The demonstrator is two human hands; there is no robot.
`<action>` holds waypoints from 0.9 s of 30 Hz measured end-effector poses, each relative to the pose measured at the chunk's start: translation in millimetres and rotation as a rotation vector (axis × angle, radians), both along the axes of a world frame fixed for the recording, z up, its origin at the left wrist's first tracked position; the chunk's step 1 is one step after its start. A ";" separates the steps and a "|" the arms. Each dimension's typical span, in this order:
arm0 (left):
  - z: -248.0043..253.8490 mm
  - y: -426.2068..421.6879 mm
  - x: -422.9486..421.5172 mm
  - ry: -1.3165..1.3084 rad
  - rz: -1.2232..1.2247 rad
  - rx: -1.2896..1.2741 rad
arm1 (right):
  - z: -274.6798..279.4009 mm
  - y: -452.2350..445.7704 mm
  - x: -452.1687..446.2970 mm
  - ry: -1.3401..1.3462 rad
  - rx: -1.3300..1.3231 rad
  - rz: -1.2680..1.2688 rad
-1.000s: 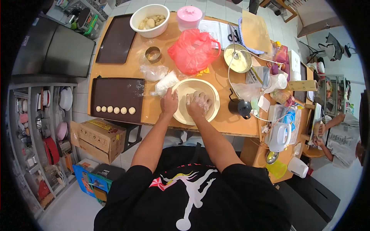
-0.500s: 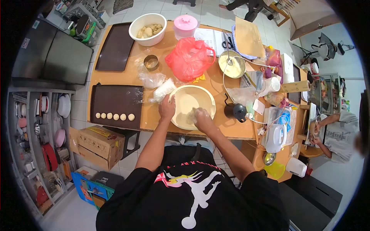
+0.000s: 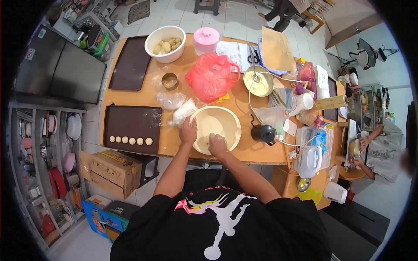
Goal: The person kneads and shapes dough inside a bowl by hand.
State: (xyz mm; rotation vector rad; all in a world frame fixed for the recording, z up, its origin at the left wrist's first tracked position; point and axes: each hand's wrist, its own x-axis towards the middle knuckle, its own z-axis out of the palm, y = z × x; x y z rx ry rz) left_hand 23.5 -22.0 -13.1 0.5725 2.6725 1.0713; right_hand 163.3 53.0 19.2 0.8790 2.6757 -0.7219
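Note:
A cream-coloured bowl (image 3: 224, 117) stands near the table's front edge. My left hand (image 3: 188, 131) grips its left rim. Inside the bowl, low and left of its middle, is my right hand (image 3: 217, 143), floury, with its fingers curled together; whatever they hold is hidden. A white floury bag (image 3: 183, 112) lies against the bowl's upper left side. To the left, a dark tray (image 3: 133, 126) bears a row of several small round dough balls (image 3: 132, 141). Behind the bowl sits a red plastic bag (image 3: 211, 76).
At the back are a white tub of dough pieces (image 3: 165, 32), a pink lidded container (image 3: 206, 41) and a second dark tray (image 3: 129, 65). Right of the bowl are a black-lidded jug (image 3: 264, 134) and a metal bowl (image 3: 264, 89). A co-worker (image 3: 385, 150) is at far right.
My right hand has gone from spread fingers to curled ones and moved lower in the bowl. My left hand stays on the rim. The view has shifted, so the table sits lower.

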 end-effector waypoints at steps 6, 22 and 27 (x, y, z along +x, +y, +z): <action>6.6 -5.2 0.0 -0.078 -0.006 -0.101 | -31.8 -3.7 -36.9 0.073 -0.069 -0.271; 3.1 -5.5 1.4 -0.034 -0.041 -0.002 | 7.7 71.3 -0.4 0.337 -0.318 -0.264; -1.3 -6.4 -0.4 -0.012 -0.029 -0.027 | -40.3 54.1 -29.3 0.168 0.013 0.149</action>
